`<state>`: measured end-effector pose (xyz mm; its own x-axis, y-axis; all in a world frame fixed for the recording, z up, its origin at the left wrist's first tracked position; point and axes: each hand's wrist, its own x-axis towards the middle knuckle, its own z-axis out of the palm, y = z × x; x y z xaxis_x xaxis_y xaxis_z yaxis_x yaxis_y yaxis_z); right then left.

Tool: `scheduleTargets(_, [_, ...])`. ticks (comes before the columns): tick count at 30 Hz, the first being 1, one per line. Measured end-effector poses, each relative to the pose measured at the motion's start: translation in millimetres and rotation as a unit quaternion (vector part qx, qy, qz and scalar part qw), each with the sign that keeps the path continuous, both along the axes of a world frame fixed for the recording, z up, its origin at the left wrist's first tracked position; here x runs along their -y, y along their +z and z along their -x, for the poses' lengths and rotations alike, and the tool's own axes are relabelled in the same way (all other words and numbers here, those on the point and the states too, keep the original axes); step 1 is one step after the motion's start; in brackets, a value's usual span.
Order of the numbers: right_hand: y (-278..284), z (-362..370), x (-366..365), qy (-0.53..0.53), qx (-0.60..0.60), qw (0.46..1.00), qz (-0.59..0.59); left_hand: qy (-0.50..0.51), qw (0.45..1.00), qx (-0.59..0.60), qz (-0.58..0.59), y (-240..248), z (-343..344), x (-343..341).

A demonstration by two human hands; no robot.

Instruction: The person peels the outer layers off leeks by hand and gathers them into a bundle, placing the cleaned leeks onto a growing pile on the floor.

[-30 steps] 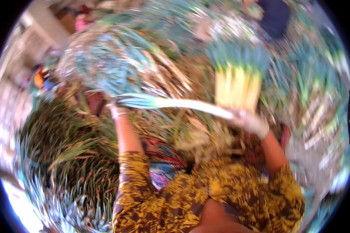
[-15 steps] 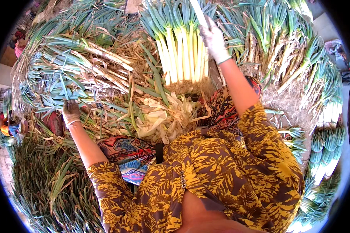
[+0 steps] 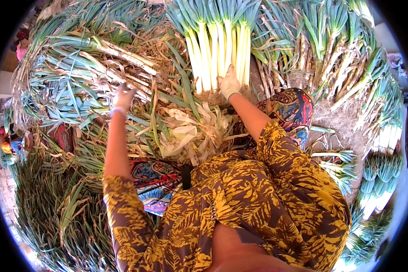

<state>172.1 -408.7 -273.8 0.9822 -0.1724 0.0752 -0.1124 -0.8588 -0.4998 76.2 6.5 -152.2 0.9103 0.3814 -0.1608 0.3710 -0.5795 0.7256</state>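
Observation:
My right hand (image 3: 230,85), in a pale glove, lies against the white lower stems of a row of peeled leeks (image 3: 215,52). Its fingers stretch along the stems, just above the brown root ends. My left hand (image 3: 123,98), gloved too and slightly blurred, hovers over the stem ends of a heap of unpeeled leeks (image 3: 72,79). Its fingers are apart and nothing shows in them. Between my arms sits a loose mound of stripped pale leaves and husks (image 3: 190,133).
More unpeeled leeks with dry stems (image 3: 331,59) stand at the far right. Thin dark-green leeks (image 3: 45,208) fill the near left. Tied bundles (image 3: 378,177) line the right edge, and a small leek bunch (image 3: 337,165) lies beside my right knee (image 3: 290,109).
My right hand has let go of a white leek stalk and come down nearer, to the row's root ends. My left hand has lifted off the heap's leafy edge and moved right and farther away.

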Motion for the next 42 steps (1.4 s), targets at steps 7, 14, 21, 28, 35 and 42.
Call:
scheduleTargets(7, [96.2,1.3,1.6,-0.024,-0.164,0.97,-0.179,-0.138,0.99,-0.014,0.013,-77.4,-62.2,176.6])
scheduleTargets(14, [120.6,1.9,-9.0,0.061,0.01,0.904,-0.422,-0.12,0.978,-0.083,-0.146,-81.4,-98.7,266.8])
scheduleTargets(21, [61.6,-0.3,-19.5,0.082,-0.16,0.957,-0.228,-0.109,0.981,-0.151,-0.061,-78.2,-120.0,257.9])
scheduleTargets(28, [14.6,-1.2,-13.7,0.042,-0.015,0.983,-0.178,-0.078,0.985,-0.126,0.088,-85.7,-113.0,244.8])
scheduleTargets(35, [113.4,-11.1,-0.4,0.059,0.168,0.973,-0.15,-0.05,0.991,-0.113,-0.045,-93.6,-106.0,282.9])
scheduleTargets(42, [69.3,10.4,-16.7,0.07,-0.113,0.989,0.069,-0.065,0.991,-0.102,-0.065,-112.2,-107.3,279.4])
